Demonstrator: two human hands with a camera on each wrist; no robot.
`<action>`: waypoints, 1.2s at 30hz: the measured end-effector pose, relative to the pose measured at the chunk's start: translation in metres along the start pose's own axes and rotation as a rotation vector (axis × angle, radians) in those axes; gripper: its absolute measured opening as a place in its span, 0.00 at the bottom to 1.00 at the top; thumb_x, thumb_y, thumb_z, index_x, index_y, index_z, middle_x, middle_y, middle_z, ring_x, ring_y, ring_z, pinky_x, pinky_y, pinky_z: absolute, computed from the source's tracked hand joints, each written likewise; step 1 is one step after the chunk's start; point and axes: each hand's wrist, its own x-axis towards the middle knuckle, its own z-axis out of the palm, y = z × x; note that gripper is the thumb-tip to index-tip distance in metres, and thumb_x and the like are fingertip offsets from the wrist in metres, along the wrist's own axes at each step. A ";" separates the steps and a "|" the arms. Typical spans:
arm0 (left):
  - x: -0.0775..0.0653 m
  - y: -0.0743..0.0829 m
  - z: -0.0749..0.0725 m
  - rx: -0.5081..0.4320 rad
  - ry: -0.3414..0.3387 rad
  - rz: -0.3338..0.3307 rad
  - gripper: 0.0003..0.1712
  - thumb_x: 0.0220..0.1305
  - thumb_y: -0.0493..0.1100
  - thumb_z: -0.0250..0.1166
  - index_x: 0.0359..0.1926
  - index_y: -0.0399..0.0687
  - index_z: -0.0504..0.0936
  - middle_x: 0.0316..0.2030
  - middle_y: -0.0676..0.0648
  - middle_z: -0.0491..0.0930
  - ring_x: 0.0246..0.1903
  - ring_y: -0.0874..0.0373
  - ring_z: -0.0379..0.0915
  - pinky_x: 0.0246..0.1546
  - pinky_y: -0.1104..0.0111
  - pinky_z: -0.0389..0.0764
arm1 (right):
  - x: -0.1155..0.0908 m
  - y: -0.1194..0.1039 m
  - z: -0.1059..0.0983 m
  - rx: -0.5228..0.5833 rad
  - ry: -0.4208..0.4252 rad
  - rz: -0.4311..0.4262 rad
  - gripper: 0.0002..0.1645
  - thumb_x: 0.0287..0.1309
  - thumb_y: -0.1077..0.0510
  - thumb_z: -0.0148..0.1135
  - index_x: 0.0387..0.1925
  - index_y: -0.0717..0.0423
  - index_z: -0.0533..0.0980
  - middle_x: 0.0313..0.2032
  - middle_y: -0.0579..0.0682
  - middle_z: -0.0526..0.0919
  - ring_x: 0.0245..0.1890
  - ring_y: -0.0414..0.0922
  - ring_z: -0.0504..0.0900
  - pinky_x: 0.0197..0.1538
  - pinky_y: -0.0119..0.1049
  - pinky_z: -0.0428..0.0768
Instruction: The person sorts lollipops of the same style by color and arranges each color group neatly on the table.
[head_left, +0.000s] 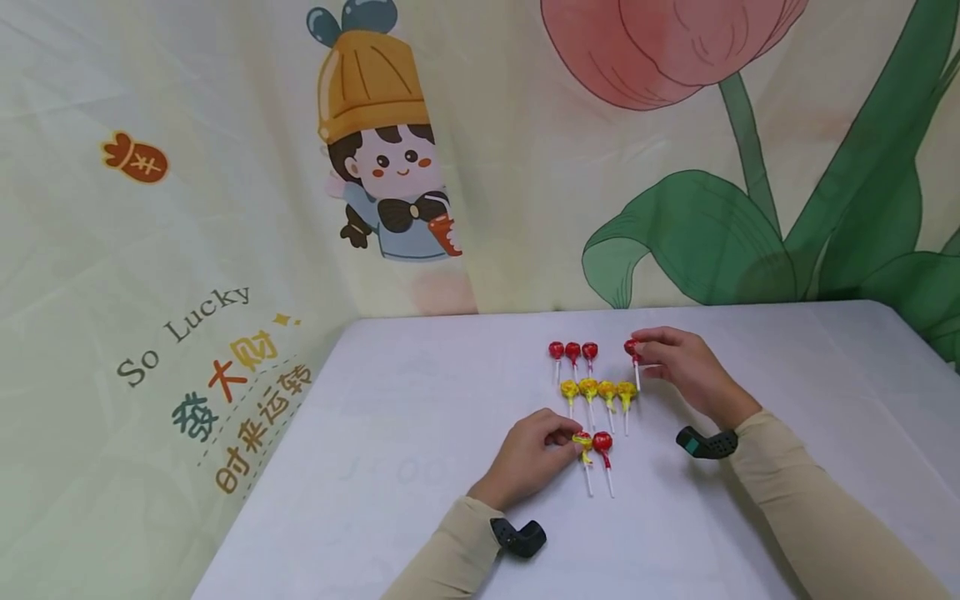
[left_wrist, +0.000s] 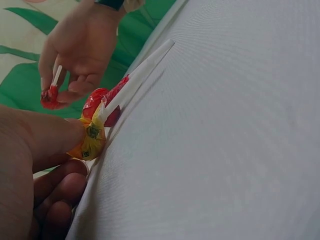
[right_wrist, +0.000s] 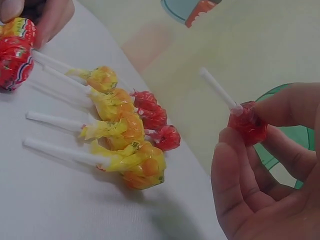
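Observation:
My right hand (head_left: 686, 367) pinches a red lollipop (right_wrist: 247, 124) by its wrapped head, at the right end of the back row; in the right wrist view it is off the cloth, its white stick slanting up. Nearer the front, my left hand (head_left: 528, 457) holds the head of a yellow-and-red lollipop (left_wrist: 90, 137) between thumb and fingers. Right beside that one lies another red lollipop (head_left: 602, 443). Three red lollipops (head_left: 573, 351) form the back row, and several yellow lollipops (head_left: 588, 389) make a row in front of them, sticks toward me.
A white cloth (head_left: 420, 400) covers the table. Behind it hangs a printed backdrop (head_left: 517, 167) with a cartoon figure, a pink flower and green leaves. Black wrist bands (head_left: 707, 443) sit over both beige sleeves (head_left: 810, 500).

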 end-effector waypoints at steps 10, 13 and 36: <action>0.000 -0.002 0.002 0.005 0.005 0.021 0.12 0.66 0.43 0.68 0.49 0.54 0.86 0.39 0.61 0.78 0.38 0.69 0.72 0.42 0.73 0.77 | 0.019 0.004 0.003 -0.002 0.020 0.042 0.30 0.73 0.49 0.55 0.68 0.61 0.67 0.63 0.59 0.74 0.61 0.54 0.75 0.60 0.42 0.76; 0.000 -0.002 0.001 0.005 0.003 0.018 0.12 0.66 0.43 0.68 0.50 0.53 0.86 0.38 0.61 0.78 0.38 0.69 0.73 0.42 0.72 0.77 | 0.023 0.003 0.004 -0.014 0.017 0.038 0.29 0.73 0.50 0.55 0.67 0.61 0.67 0.63 0.59 0.75 0.62 0.55 0.75 0.63 0.46 0.74; -0.001 0.001 -0.001 0.012 -0.004 0.018 0.12 0.67 0.44 0.67 0.50 0.53 0.86 0.38 0.61 0.78 0.38 0.69 0.72 0.41 0.73 0.76 | 0.051 0.010 0.017 -0.089 0.075 0.107 0.27 0.71 0.50 0.58 0.65 0.58 0.70 0.59 0.58 0.78 0.56 0.52 0.77 0.59 0.42 0.76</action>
